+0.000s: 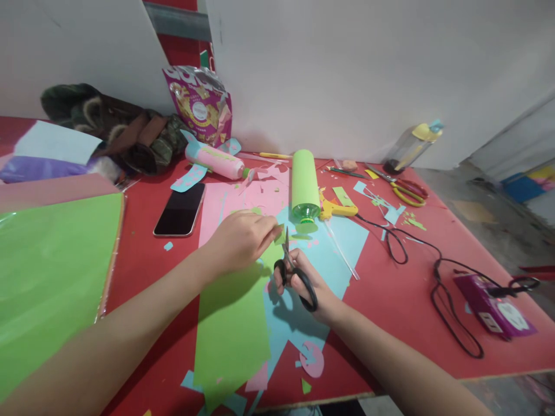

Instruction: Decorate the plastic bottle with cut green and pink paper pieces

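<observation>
Head view: pinching a small green paper piece in the left hand, beside the blades of black-handled scissors grasped in the right hand; lying just beyond both, near the glue gun, a green-wrapped bottle.

Fairly bright, soft shadows, slight haze (edges visibly stretched)

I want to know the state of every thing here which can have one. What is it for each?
Left hand: grip closed on small green piece
Right hand: holding black scissors
Black scissors: blades nearly together
Phone: lying flat, screen dark
Green-covered bottle: on its side, capped
Pink-covered bottle: on its side
Purple box: red light lit
</observation>
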The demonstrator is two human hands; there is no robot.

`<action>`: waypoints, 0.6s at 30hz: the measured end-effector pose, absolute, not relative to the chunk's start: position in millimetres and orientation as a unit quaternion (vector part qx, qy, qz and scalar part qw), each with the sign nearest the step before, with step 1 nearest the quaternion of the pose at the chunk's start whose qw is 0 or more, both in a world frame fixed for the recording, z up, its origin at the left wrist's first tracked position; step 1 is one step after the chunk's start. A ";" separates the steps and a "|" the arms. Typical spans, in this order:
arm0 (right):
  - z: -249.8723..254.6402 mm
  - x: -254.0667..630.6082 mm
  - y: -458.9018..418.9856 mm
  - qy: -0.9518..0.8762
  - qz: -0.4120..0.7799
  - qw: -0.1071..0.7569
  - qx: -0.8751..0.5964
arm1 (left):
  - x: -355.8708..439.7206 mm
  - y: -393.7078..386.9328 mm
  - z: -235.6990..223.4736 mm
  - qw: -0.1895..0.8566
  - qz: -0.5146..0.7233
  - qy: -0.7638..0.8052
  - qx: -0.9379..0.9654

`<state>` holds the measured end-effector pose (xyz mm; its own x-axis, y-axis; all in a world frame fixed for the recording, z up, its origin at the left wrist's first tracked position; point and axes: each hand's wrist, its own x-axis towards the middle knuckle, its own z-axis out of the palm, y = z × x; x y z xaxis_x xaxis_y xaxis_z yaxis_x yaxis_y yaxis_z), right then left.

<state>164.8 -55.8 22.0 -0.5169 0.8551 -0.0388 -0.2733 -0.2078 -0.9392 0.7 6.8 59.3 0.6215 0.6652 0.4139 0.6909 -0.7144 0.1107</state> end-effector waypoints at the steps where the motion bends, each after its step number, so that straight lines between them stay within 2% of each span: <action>1: 22.0 164.8 -55.7 -0.493 0.718 0.393 -0.295 | 0.8 6.7 58.7 0.026 -0.218 -0.376 -0.900; 18: 21.0 165.8 -54.7 -0.494 0.718 0.388 -0.301 | 1.6 5.8 59.2 0.006 -0.221 -0.383 -0.897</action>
